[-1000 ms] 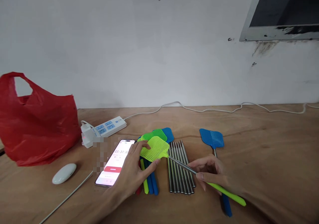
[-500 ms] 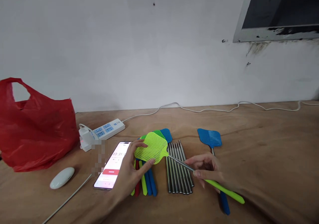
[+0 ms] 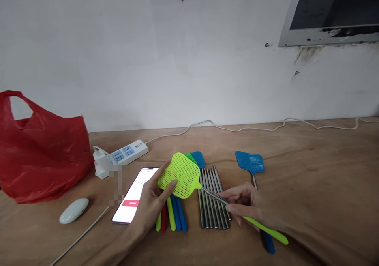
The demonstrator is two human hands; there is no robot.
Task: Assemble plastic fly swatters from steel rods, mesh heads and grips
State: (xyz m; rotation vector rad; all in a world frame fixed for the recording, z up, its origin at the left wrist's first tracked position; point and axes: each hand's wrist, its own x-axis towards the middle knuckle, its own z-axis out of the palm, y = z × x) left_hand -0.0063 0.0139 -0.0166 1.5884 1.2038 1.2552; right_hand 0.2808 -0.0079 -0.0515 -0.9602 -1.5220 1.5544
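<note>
Above steel rods point(image 3: 213, 203), left hand point(image 3: 154, 206) pinches perforated green swatter head point(image 3: 179, 175); right hand point(image 3: 247, 208) grips its thin shaft — rubbery handle.

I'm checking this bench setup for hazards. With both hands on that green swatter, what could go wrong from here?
The left hand pinches the green swatter head while the right hand holds its thin metal shaft; pulling unevenly might bend the shaft or pop the head off. The left forearm hangs over the phone, so a slip could knock it. The loose metal rods beneath might roll if bumped.
</note>
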